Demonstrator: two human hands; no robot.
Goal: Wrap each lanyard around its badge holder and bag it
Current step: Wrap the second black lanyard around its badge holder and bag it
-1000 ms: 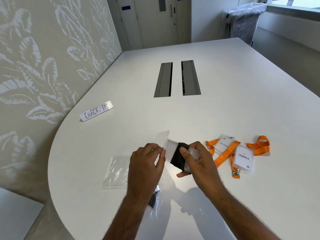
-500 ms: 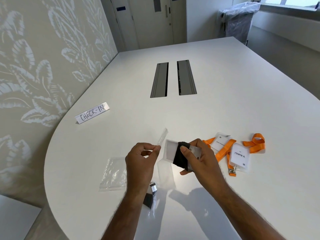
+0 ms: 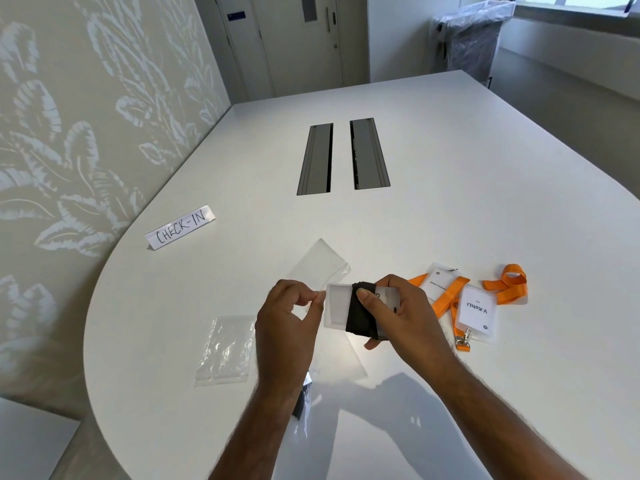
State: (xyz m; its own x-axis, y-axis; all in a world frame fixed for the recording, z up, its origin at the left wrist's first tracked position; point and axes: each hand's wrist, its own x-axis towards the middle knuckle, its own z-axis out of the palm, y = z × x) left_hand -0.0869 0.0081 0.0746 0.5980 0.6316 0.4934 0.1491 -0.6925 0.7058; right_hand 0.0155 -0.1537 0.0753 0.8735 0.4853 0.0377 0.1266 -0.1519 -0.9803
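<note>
My right hand [image 3: 398, 317] grips a white badge holder [image 3: 337, 308] with a black lanyard [image 3: 360, 318] wound around its middle. My left hand [image 3: 287, 323] pinches the edge of a clear plastic bag [image 3: 317, 263], which slants up and away above the table. The badge holder's left end sits right at the bag's edge beside my left fingers. Two more badge holders [image 3: 476, 315] with loose orange lanyards [image 3: 507, 287] lie on the table to the right. Under my left wrist lies a bagged black bundle [image 3: 302, 401], mostly hidden.
Another clear bag [image 3: 227, 349] lies flat to the left of my hands. A folded "CHECK-IN" card [image 3: 180, 228] stands at the far left. Two dark cable slots [image 3: 343, 155] are set in the white table [image 3: 485, 202]. A wall runs along the left.
The bag in my left hand has swung from edge-on to broad side up, and the wrapped badge holder has moved closer to its edge. The view has drifted slightly.
</note>
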